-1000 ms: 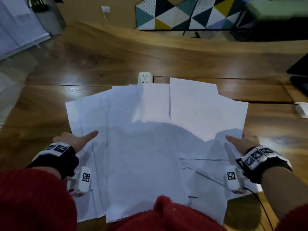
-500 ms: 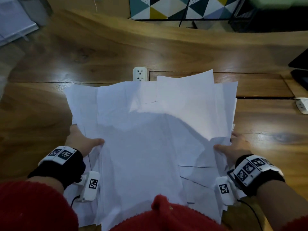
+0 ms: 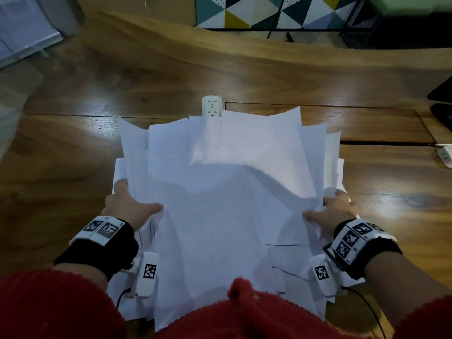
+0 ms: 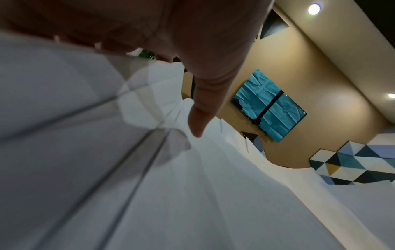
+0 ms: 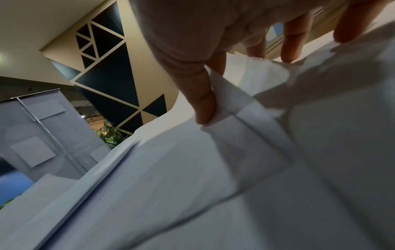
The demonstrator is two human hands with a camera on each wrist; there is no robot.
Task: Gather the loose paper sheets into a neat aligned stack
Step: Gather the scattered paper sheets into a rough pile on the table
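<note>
Several white paper sheets (image 3: 220,204) lie in a loose, overlapping pile on the wooden table (image 3: 61,167), their far corners fanned out and unaligned. My left hand (image 3: 129,206) holds the pile's left edge, thumb lying on top of the sheets (image 4: 192,194) and fingers past the edge. My right hand (image 3: 327,211) holds the right edge. In the right wrist view its thumb (image 5: 203,104) pinches a folded-up margin of the sheets (image 5: 213,186), and the other fingertips touch the paper further out. The pile's middle bulges upward between my hands.
A white power strip (image 3: 211,106) sticks out from under the pile's far edge. A white adapter (image 3: 445,155) and dark devices (image 3: 442,104) sit at the table's right edge. My red sleeve (image 3: 49,309) covers the pile's near edge.
Both hands have moved inward, squeezing the widely spread sheets into a narrower, bunched pile. The fingers went from lying flat on the paper to gripping its side edges.
</note>
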